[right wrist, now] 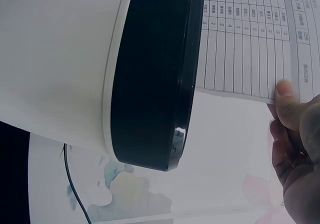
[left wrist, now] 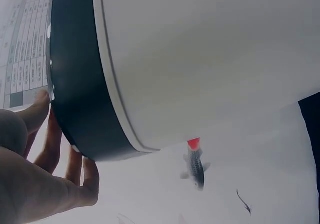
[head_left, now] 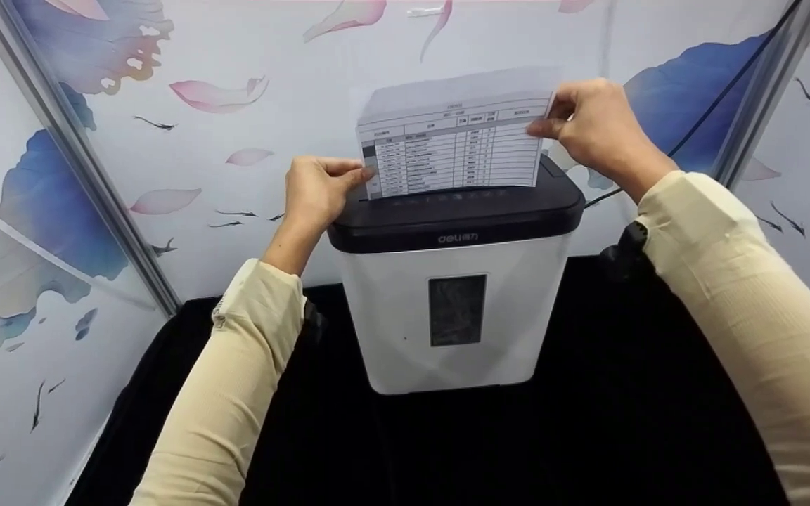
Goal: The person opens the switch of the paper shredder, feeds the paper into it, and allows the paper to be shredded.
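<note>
A printed sheet of paper point(head_left: 447, 137) with a table on it stands upright over the black top of a white paper shredder point(head_left: 391, 316). Its lower edge meets the slot area; whether it is inside the slot I cannot tell. My left hand point(head_left: 317, 193) pinches the sheet's lower left edge between thumb and fingers, close to the shredder lid point(left wrist: 75, 74). Higher up, my right hand point(head_left: 598, 130) pinches the right edge, its thumb on the printed side. In the right wrist view the paper point(right wrist: 240, 49) looks flat and taut beside the lid.
Black cloth point(head_left: 447, 450) covers the surface under the shredder. Behind stands a white panel point(head_left: 250, 126) printed with petals and fish, framed by metal posts point(head_left: 95, 169). A black cable point(head_left: 721, 91) runs down the right side behind the shredder.
</note>
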Demonstrator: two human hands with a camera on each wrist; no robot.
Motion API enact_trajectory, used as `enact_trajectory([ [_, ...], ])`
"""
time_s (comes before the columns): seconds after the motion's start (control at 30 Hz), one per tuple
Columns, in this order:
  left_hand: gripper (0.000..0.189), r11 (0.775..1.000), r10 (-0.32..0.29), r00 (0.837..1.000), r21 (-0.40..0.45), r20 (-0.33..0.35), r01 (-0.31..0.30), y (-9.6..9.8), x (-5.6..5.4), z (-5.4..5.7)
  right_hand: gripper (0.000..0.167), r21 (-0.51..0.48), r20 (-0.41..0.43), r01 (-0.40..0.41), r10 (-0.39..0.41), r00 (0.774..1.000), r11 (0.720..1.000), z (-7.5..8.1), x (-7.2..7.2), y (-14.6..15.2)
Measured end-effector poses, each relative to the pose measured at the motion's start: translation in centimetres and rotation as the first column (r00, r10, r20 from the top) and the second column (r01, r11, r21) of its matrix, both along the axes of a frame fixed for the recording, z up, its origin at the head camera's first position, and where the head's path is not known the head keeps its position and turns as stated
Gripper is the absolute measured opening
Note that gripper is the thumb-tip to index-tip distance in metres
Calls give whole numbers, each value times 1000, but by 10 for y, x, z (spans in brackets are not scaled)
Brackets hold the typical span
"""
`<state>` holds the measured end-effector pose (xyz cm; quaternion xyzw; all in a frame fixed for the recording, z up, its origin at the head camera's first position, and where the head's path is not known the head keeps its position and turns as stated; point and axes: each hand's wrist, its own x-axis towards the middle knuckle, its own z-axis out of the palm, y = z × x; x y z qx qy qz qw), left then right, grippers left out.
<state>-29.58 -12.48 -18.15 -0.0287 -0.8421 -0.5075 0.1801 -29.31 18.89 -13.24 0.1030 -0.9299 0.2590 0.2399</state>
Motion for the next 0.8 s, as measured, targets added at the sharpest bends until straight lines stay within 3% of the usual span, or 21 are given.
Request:
enact_trajectory([
  [0.2,25,1000,-17,1000,-26,5,17,-1,-2,0,27,28,44,-19,18,999,999,3,0,2],
  [0.6,25,995,-9,1000,-100,16,11,-5,-1,-1,22,26,-20,-70,71,997,997,3,1,0],
  [0.8,24,993,-10,1000,-115,20,12,-5,0,-4,20,30,6,-93,92,996,995,-3,-1,1],
])
